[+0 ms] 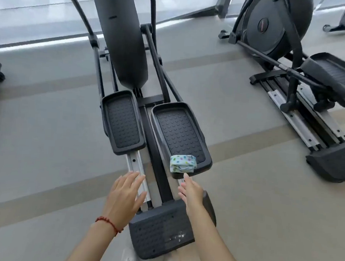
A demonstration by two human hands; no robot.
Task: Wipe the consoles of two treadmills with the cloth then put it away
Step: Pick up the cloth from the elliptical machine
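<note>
Both forearms reach up from the bottom of the frame toward a folded cloth on an exercise machine.

Largest is the machine point(130, 53) running up the centre; its right pedal point(179, 132) carries the spotted cloth point(182, 163) on its near edge, just below centre. Right hand point(191, 192) stretches forward, fingers point(186, 176) loose and empty, tips just short of the cloth. Left hand point(124, 196) hovers flat and spread, holding nothing. For a clean pickup, I'd pinch the whole fold from above so it does not unravel.
</note>
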